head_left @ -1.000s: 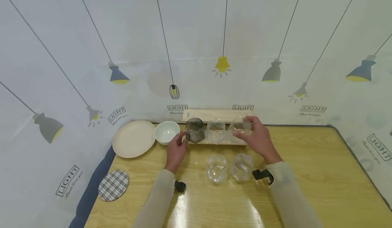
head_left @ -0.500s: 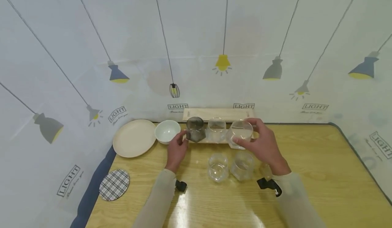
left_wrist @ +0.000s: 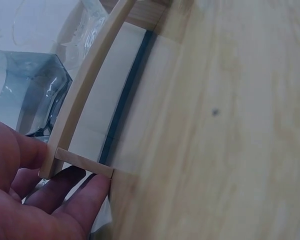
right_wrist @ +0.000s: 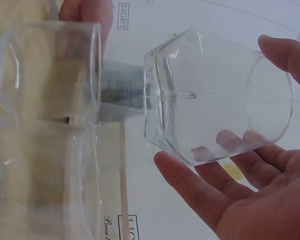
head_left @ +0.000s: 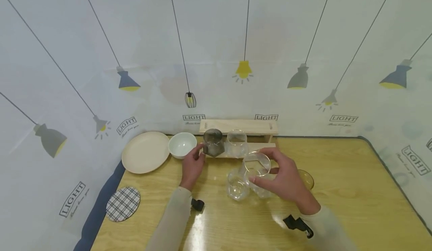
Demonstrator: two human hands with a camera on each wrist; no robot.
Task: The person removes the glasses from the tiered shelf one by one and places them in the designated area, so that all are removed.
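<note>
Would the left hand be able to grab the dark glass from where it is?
Probably yes. The dark glass stands right by the left hand, with nothing seen between them. The hand would likely have to let go of the wooden rack first.
</note>
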